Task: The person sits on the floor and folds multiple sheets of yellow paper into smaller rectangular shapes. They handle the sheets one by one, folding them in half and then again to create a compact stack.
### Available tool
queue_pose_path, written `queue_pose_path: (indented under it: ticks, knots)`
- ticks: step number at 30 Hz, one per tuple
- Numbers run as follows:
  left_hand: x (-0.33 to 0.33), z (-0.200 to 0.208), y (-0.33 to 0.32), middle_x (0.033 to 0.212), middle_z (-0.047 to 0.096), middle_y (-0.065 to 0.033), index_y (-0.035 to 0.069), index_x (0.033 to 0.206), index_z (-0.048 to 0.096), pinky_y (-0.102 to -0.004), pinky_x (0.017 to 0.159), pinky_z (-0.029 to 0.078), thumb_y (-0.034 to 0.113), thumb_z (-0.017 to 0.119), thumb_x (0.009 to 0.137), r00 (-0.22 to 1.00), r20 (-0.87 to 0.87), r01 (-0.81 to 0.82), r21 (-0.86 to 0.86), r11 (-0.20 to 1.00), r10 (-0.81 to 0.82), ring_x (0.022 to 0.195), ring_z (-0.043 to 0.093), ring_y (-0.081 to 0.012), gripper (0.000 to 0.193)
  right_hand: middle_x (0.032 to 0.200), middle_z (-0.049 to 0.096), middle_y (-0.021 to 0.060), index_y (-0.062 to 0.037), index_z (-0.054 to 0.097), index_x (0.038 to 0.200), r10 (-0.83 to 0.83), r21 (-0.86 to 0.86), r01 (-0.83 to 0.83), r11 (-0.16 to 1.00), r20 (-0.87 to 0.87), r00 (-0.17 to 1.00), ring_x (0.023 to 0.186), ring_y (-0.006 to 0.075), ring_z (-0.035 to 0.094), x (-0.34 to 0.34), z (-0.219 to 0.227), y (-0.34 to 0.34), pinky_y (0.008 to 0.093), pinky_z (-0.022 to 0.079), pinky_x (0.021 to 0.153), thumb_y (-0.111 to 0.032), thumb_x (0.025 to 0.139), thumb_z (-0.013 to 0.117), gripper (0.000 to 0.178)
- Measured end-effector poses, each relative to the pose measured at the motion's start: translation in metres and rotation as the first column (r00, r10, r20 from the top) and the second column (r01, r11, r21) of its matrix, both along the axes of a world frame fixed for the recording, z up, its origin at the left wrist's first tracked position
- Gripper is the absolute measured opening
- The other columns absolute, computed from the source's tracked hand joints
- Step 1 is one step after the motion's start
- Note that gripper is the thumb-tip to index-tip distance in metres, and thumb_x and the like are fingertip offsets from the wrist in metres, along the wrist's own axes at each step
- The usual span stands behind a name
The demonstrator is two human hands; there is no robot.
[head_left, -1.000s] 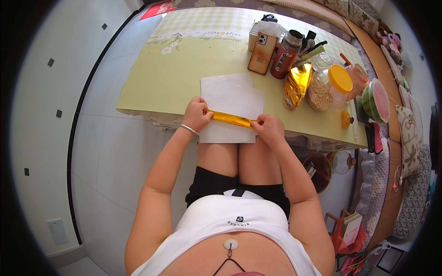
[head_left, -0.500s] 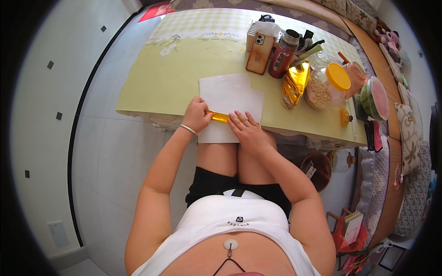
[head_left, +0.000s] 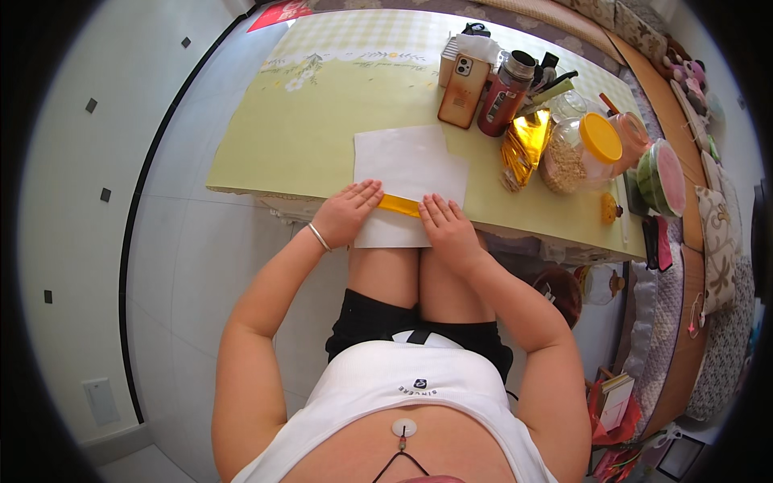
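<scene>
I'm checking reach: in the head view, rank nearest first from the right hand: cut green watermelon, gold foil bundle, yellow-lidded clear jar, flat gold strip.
1. Flat gold strip: left, against the right hand.
2. Gold foil bundle: right, beyond.
3. Yellow-lidded jar: right of bundle.
4. Cut watermelon: far right.

A shiny gold strip (head_left: 400, 206) lies across white paper (head_left: 409, 167) mid-frame, slanting slightly down toward the right.
</scene>
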State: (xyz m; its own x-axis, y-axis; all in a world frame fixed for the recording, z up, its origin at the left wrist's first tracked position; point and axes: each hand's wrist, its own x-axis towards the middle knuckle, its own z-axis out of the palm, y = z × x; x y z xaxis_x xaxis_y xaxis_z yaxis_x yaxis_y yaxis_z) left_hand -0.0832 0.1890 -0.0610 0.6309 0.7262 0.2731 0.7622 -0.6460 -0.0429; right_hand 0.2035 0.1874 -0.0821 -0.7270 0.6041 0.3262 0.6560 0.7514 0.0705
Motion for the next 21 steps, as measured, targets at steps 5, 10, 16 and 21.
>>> queue_pose_path:
  ticks: [5,10,16,21]
  knots:
    - [0.03,0.019,0.003,0.126,0.061,-0.0207,0.002,0.119,0.066,-0.0444,0.107,0.043,0.02,0.062,0.084,0.999,0.049,-0.024,0.11,0.994,0.018,0.12,0.058,-0.036,0.04,0.128,0.062,0.0231,0.004,0.063,0.121,-0.035,0.146,0.04,0.988,-0.034,0.999,0.12,0.0344,0.061,-0.011,-0.003,0.005,0.0465,0.05,0.099,-0.013,0.086,0.055,0.039]
    - [0.069,0.0,0.006,0.1,0.069,-0.0221,-0.006,0.109,0.067,-0.0429,0.082,0.055,0.017,0.062,0.083,0.999,0.0,-0.033,0.353,0.935,0.035,0.09,0.068,-0.0344,0.035,0.117,0.068,0.0226,0.0033,0.068,0.109,-0.049,0.196,0.08,0.977,-0.156,0.986,0.109,0.0324,0.067,-0.027,0.001,0.01,0.0415,0.054,0.09,-0.013,0.083,0.058,0.032]
    - [0.038,-0.014,0.014,0.106,0.07,-0.0254,-0.008,0.11,0.067,-0.0385,0.084,0.057,0.012,0.056,0.087,0.999,-0.027,-0.006,0.353,0.936,0.017,0.096,0.07,-0.034,0.033,0.112,0.071,0.0194,0.003,0.068,0.109,-0.034,0.172,0.061,0.983,-0.157,0.987,0.106,0.0305,0.069,0.007,0.006,0.011,0.0376,0.055,0.087,-0.011,0.084,0.059,0.03]
    - [0.024,-0.012,0.012,0.109,0.07,-0.024,-0.008,0.107,0.067,-0.0395,0.088,0.056,0.01,0.056,0.085,1.0,-0.013,-0.012,0.379,0.925,0.019,0.101,0.07,-0.0323,0.031,0.112,0.071,0.0188,0.0026,0.067,0.109,-0.004,0.195,0.033,0.98,-0.15,0.989,0.105,0.0292,0.069,0.032,0.005,0.01,0.0365,0.056,0.087,-0.01,0.085,0.059,0.029]
